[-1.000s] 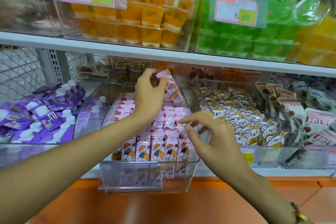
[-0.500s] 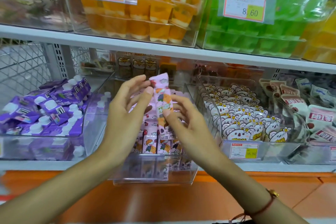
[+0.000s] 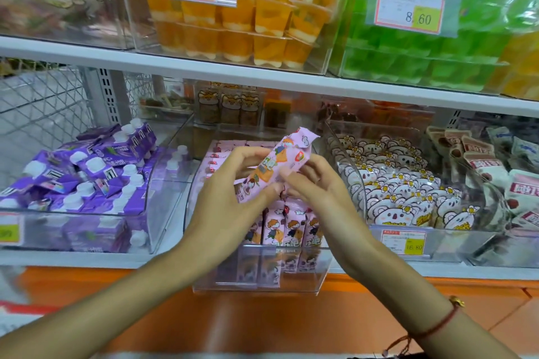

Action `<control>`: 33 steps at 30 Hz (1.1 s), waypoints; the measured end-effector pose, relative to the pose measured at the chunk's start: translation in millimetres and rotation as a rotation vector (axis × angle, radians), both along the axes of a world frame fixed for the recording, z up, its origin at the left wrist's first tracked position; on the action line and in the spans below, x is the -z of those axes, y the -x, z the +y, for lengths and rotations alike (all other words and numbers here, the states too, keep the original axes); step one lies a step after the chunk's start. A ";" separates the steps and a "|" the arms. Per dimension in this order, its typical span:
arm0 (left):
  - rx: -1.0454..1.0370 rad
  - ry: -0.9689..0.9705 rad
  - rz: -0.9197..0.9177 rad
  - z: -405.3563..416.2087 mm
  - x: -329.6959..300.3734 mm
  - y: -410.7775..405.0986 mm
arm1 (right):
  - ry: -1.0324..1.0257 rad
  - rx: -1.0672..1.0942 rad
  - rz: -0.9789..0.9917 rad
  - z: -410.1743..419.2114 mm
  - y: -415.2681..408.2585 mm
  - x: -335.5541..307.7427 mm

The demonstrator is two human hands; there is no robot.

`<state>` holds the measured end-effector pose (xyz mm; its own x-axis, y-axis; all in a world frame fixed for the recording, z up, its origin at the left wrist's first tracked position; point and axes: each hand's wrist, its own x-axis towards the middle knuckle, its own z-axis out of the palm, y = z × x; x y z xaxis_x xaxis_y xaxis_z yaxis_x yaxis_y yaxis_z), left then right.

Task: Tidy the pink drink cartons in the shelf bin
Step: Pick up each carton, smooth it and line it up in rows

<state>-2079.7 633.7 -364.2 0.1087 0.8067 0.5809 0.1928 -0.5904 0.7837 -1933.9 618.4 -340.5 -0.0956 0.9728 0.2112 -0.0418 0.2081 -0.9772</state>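
Observation:
A clear shelf bin holds rows of upright pink drink cartons with cartoon prints. One pink carton is lifted above the bin, tilted with its top toward the upper right. My left hand grips its lower left side, thumb and fingers around it. From the right, my right hand pinches the same carton with its fingertips. Both hands hide the middle rows of cartons in the bin.
A bin of purple capped cartons stands to the left, and one with bear-print packets to the right. The white shelf board overhead carries orange jelly cups and green ones. The orange base lies below.
The left hand drew one pink carton out of the back of the bin and toward me. My right hand came up to take hold of it, and the carton now tilts more.

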 end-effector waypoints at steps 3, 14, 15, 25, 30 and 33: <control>0.064 0.015 0.041 -0.5 2.1 -1.8 | -0.034 -0.068 -0.008 -2.3 -3.4 -2.6; -0.023 -0.053 0.001 -4.9 -9.5 -7.1 | -0.182 0.055 0.018 -6.1 -1.7 -2.2; -0.008 -0.020 0.004 -5.7 -12.8 -6.9 | -0.163 0.054 0.008 -5.7 -3.5 -3.2; 0.252 0.740 -0.114 -10.1 -19.3 -4.4 | -0.004 0.140 -0.105 0.6 -9.3 -1.0; 0.249 0.641 -0.103 -9.7 -17.8 -2.5 | -0.040 0.082 -0.122 -1.7 -7.9 -2.4; 0.196 0.456 -0.085 -5.1 -19.9 1.6 | -0.173 0.028 -0.176 -3.5 -8.8 -2.0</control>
